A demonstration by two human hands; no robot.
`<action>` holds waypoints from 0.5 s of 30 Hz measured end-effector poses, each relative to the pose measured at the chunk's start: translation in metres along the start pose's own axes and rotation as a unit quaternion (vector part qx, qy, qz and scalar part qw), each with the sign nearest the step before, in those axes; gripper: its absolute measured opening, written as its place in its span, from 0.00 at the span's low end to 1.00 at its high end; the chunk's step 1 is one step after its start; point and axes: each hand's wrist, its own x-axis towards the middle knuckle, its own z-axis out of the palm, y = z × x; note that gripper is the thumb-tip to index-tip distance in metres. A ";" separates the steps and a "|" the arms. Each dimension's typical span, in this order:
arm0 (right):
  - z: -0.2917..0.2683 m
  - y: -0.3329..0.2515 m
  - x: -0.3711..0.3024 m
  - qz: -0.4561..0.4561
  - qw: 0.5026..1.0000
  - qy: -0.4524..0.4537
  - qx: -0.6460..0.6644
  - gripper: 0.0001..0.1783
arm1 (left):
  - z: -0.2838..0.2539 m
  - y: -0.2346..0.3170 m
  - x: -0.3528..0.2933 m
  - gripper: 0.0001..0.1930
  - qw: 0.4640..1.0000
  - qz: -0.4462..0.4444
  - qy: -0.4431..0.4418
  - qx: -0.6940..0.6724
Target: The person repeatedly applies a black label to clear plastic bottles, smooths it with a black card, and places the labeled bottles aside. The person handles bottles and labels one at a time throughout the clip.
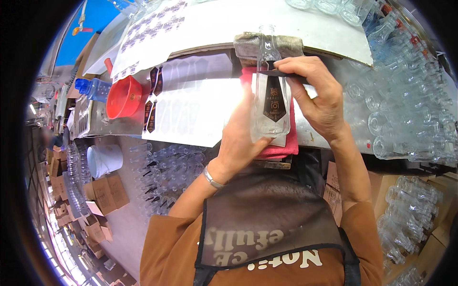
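Note:
A clear glass bottle lies in front of me, neck pointing away, with a black tie-shaped label on its flat face. My left hand is closed around the bottle's left side and base. Between the thumb and fingers of my right hand is a thin dark flat strip, like a scraper. Its edge lies across the upper part of the label. The bottle's neck rests by a rolled grey cloth, and a pink-red cloth shows beneath the bottle.
Left of the bottle lies a label sheet with a few black labels on it. Beyond stand a red plastic container and a blue-capped bottle. Many glass bottles crowd the right side; others stand on the floor at left.

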 end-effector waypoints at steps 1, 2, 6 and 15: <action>-0.002 -0.004 -0.001 -0.014 1.000 -0.013 -0.007 0.15 | 0.000 0.001 0.001 0.61 1.000 0.010 0.007 0.006; -0.004 -0.005 -0.011 -0.038 0.999 -0.028 -0.008 0.16 | 0.001 0.000 0.002 0.59 1.000 0.002 0.013 -0.028; -0.012 -0.046 -0.067 -0.011 0.989 -0.139 0.053 0.20 | 0.007 -0.004 -0.003 0.56 0.994 -0.014 0.031 -0.108; 0.004 -0.017 -0.063 0.541 0.768 -0.101 0.329 0.29 | -0.004 0.021 0.018 0.50 0.874 -0.110 0.025 -0.473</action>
